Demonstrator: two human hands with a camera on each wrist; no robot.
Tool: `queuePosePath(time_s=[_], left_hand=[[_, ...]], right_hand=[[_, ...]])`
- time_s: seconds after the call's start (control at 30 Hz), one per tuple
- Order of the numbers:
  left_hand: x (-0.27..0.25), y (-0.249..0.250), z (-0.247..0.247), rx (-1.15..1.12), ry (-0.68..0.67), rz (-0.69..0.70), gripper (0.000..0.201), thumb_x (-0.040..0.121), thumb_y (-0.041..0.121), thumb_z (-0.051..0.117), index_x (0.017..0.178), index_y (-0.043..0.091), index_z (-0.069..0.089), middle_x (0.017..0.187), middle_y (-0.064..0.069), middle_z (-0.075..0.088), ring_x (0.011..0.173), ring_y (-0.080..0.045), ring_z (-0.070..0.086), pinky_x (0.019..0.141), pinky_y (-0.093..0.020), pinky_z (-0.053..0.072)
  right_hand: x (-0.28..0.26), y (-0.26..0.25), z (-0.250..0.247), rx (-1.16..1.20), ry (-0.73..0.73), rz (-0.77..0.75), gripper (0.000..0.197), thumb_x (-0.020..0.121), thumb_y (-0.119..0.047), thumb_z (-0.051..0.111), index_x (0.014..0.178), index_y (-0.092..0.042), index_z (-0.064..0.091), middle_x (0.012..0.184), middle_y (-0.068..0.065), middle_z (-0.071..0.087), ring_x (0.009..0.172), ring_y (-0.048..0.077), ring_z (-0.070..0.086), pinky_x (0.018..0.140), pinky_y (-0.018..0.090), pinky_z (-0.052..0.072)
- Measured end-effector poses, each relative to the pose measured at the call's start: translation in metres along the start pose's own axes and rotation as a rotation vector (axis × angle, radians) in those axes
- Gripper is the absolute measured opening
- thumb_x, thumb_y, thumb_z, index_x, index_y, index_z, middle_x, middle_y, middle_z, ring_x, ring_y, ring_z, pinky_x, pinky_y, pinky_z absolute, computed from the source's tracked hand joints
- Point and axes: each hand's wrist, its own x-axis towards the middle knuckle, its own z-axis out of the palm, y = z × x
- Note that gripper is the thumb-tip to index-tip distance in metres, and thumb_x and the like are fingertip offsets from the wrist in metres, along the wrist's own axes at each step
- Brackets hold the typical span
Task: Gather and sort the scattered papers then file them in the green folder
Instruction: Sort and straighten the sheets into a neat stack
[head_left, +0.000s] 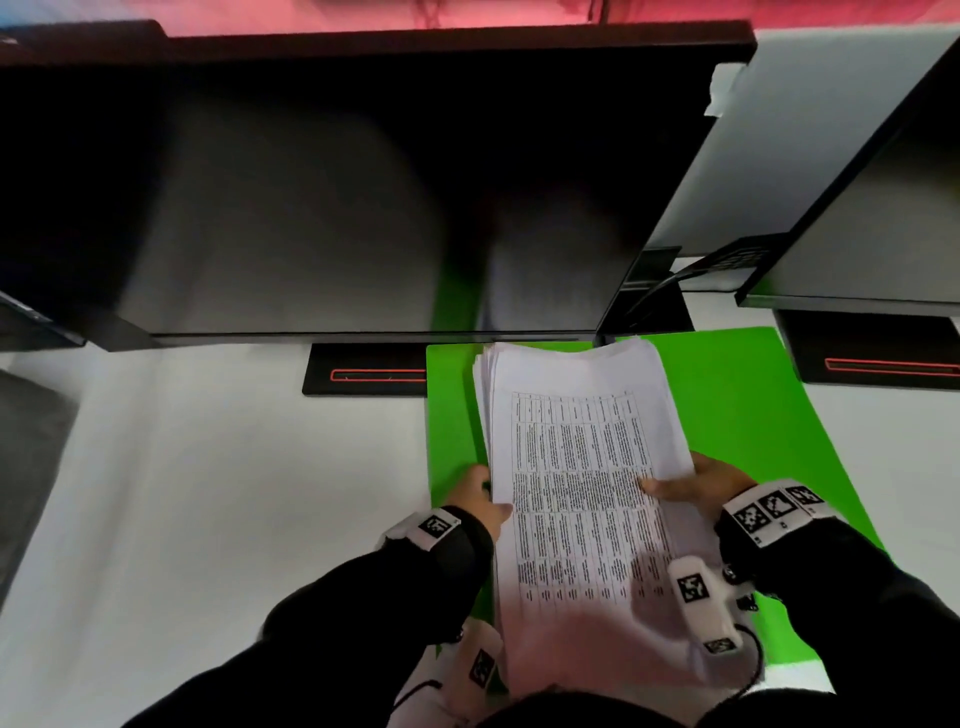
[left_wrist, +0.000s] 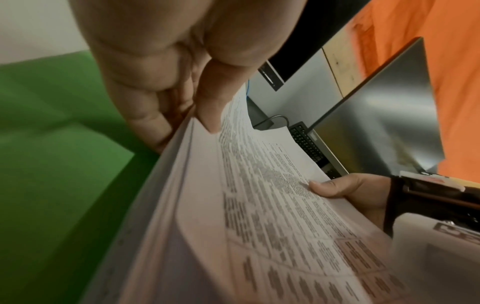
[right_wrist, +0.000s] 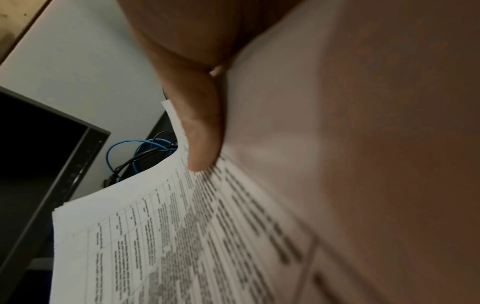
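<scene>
A thick stack of white papers with a printed table on top is held above the open green folder, which lies flat on the white desk. My left hand grips the stack's left edge, thumb on top. My right hand grips the right edge, its thumb pressed on the top sheet. The stack bends a little between both hands, its sheets roughly aligned. The fingers under the stack are hidden.
A large dark monitor stands just behind the folder, its base partly under the folder's left corner. A second monitor stands at the right with a keyboard behind. Blue and black cables lie behind the monitors.
</scene>
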Motion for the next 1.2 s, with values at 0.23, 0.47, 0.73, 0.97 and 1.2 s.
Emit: queuePosePath(time_s=[0.23, 0.47, 0.73, 0.97, 1.2], left_hand=[[-0.022, -0.012, -0.003, 0.114, -0.024, 0.034, 0.041, 0.083, 0.012, 0.065, 0.119, 0.008, 0.045, 0.123, -0.011, 0.059, 0.109, -0.027, 0.058, 0.098, -0.036, 0.046], [-0.065, -0.042, -0.036, -0.19, 0.09, 0.167, 0.037, 0.083, 0.0, 0.061, 0.113, 0.017, 0.049, 0.117, -0.008, 0.065, 0.102, -0.023, 0.064, 0.094, -0.043, 0.05], [-0.105, -0.056, -0.102, -0.492, 0.352, 0.354, 0.03, 0.092, 0.013, 0.052, 0.116, 0.03, 0.049, 0.116, 0.002, 0.062, 0.113, -0.023, 0.059, 0.099, -0.046, 0.046], [-0.152, -0.051, -0.153, -0.756, 0.642, 0.661, 0.032, 0.096, 0.001, 0.039, 0.115, 0.026, 0.045, 0.101, 0.02, 0.058, 0.08, 0.02, 0.06, 0.07, -0.002, 0.047], [-0.154, -0.103, -0.173, -0.759, 0.629, 0.521, 0.043, 0.089, 0.005, 0.055, 0.127, 0.02, 0.044, 0.116, 0.005, 0.058, 0.109, -0.012, 0.055, 0.071, 0.004, 0.042]], right_hand=[[-0.026, 0.02, 0.003, 0.109, -0.151, -0.015, 0.104, 0.0, -0.033, 0.093, 0.095, -0.004, 0.064, 0.069, 0.005, 0.074, 0.062, 0.022, 0.07, 0.065, 0.032, 0.057], [-0.061, 0.009, 0.03, 0.194, -0.203, -0.203, 0.105, 0.014, -0.034, 0.095, 0.111, -0.008, 0.063, 0.095, 0.01, 0.075, 0.088, 0.027, 0.07, 0.082, 0.044, 0.056], [-0.096, -0.033, 0.11, 0.223, -0.204, -0.479, 0.075, 0.031, -0.057, 0.086, 0.098, -0.028, 0.069, 0.102, 0.004, 0.073, 0.1, 0.024, 0.067, 0.09, 0.04, 0.051], [-0.134, -0.079, 0.182, 0.208, -0.119, -0.711, 0.027, 0.086, 0.007, 0.052, 0.102, -0.013, 0.058, 0.063, -0.031, 0.067, 0.064, -0.018, 0.061, 0.059, -0.001, 0.044], [-0.139, -0.068, 0.244, 0.139, -0.089, -0.747, 0.044, 0.068, 0.005, 0.074, 0.101, -0.021, 0.06, 0.079, -0.025, 0.065, 0.062, -0.025, 0.056, 0.06, -0.007, 0.04]])
